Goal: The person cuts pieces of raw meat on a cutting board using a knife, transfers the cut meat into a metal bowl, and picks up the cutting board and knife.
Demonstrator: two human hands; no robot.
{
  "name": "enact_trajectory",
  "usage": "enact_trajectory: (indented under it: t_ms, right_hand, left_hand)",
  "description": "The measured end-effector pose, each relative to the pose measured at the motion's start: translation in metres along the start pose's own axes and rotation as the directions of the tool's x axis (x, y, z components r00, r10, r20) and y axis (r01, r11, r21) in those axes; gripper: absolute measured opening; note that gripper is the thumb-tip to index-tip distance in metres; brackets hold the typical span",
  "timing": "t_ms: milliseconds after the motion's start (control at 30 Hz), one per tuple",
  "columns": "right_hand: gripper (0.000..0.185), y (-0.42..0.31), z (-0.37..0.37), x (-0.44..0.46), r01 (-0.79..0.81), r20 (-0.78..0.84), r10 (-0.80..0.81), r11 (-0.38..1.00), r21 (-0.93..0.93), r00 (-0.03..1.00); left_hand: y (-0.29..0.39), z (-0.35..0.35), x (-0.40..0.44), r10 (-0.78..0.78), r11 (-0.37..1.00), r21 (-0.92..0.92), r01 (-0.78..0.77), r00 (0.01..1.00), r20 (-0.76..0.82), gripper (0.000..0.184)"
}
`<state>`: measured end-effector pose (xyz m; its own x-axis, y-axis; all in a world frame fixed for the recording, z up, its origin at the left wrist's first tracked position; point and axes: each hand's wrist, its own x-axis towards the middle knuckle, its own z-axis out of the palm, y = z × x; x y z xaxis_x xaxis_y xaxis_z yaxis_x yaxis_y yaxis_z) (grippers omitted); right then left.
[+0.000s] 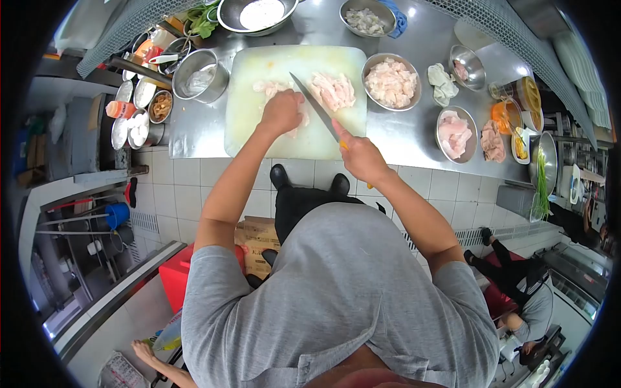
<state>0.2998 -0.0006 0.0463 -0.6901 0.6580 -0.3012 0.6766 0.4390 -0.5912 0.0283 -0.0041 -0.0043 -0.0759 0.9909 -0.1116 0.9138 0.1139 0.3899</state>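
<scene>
A long knife [314, 103] with a yellow handle is in my right hand [363, 157], its blade slanting up and left over the white cutting board [249, 136]. My left hand [283, 112] rests with curled fingers on pale raw meat [270, 87] left of the blade. A pile of cut meat [333, 91] lies on the board right of the blade. Beside the board's right edge stands a metal bowl of meat pieces [391, 83]. Another bowl with larger pale pieces [454, 134] sits further right.
A metal pot [200, 76] stands left of the board. Behind it are a bowl [255, 14] and a bowl of greyish pieces [365, 21]. A crumpled cloth [442, 85] and small bowl [467, 67] are at right. A seated person [527, 291] is at lower right, another person's arm [162, 367] at lower left.
</scene>
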Motion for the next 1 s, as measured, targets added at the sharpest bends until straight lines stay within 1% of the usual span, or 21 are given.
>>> enact_trajectory:
  t_ms: [33, 67, 100, 167, 200, 267, 367, 467, 500, 567, 667, 767, 800, 900, 1000]
  right_hand:
    - [0.072, 0.004, 0.002, 0.0, 0.0, -0.023, 0.0, 1.0, -0.008, 1.0]
    - [0.073, 0.011, 0.006, 0.002, 0.001, -0.046, -0.002, 1.0, -0.015, 0.999]
    - [0.075, 0.012, 0.006, 0.003, 0.001, -0.068, -0.003, 1.0, -0.023, 0.998]
    - [0.075, 0.014, 0.004, 0.006, -0.053, -0.065, 0.051, 0.998, -0.029, 0.997]
    - [0.074, 0.013, 0.003, 0.007, -0.079, -0.064, 0.076, 0.996, -0.033, 0.995]
    - [0.074, 0.014, 0.002, 0.007, -0.078, -0.074, 0.076, 0.996, -0.032, 0.994]
    - [0.074, 0.017, 0.001, 0.006, -0.058, -0.1, 0.056, 0.998, -0.019, 0.993]
    - [0.075, 0.019, -0.001, 0.004, -0.056, -0.107, 0.055, 0.998, -0.009, 0.993]
    - [0.076, 0.018, -0.002, 0.004, -0.057, -0.108, 0.056, 0.998, -0.009, 0.993]
    - [0.076, 0.016, -0.003, 0.003, -0.058, -0.109, 0.056, 0.998, -0.013, 0.992]
    - [0.077, 0.014, -0.007, 0.001, -0.046, -0.132, 0.043, 0.999, -0.015, 0.99]
    - [0.077, 0.014, -0.007, -0.005, -0.032, -0.122, 0.03, 0.999, -0.008, 0.992]
    - [0.077, 0.013, -0.008, -0.006, -0.029, -0.114, 0.028, 1.0, -0.006, 0.993]
    - [0.073, 0.005, -0.014, -0.013, -0.007, -0.064, 0.008, 1.0, 0.007, 0.998]
    - [0.073, 0.0, -0.014, -0.014, -0.017, -0.021, 0.016, 0.999, -0.031, 1.0]
  left_hand:
    - [0.003, 0.004, 0.0, -0.013, 0.999, 0.041, 0.012, 1.0, 0.017, 0.031]
    - [0.002, 0.011, 0.002, -0.001, 0.998, 0.056, 0.002, 1.0, -0.011, 0.027]
    - [0.004, 0.012, 0.004, -0.013, 0.999, 0.045, 0.013, 1.0, -0.007, 0.026]
    - [0.007, 0.013, 0.005, -0.036, 0.999, 0.024, 0.036, 0.999, 0.001, 0.024]
    - [0.007, 0.013, 0.007, -0.04, 0.999, 0.001, 0.04, 0.999, 0.034, 0.024]
    - [0.007, 0.012, 0.011, -0.046, 0.998, -0.043, 0.051, 0.994, 0.099, 0.025]
    - [-0.003, 0.004, 0.018, -0.037, 0.92, -0.386, 0.075, 0.994, 0.104, 0.027]
    - [-0.002, -0.001, 0.029, -0.062, 0.838, -0.54, 0.077, 0.997, 0.046, 0.024]
    - [-0.004, 0.002, 0.033, -0.067, 0.894, -0.447, 0.023, 0.994, -0.082, 0.022]
    - [-0.006, 0.009, 0.04, -0.033, 0.973, -0.226, -0.046, 0.943, -0.332, 0.017]
    - [-0.003, 0.001, 0.034, -0.036, 0.977, -0.214, -0.013, 0.974, -0.225, 0.015]
    - [0.005, 0.013, 0.02, 0.002, 0.988, -0.152, -0.029, 0.985, -0.174, 0.019]
    - [0.006, 0.015, 0.02, -0.008, 0.989, -0.149, -0.016, 0.988, -0.155, 0.02]
    - [0.005, 0.016, 0.021, 0.026, 0.989, -0.138, -0.055, 0.979, -0.202, 0.019]
    - [0.005, 0.02, 0.021, 0.032, 0.992, -0.111, -0.058, 0.974, -0.225, 0.017]
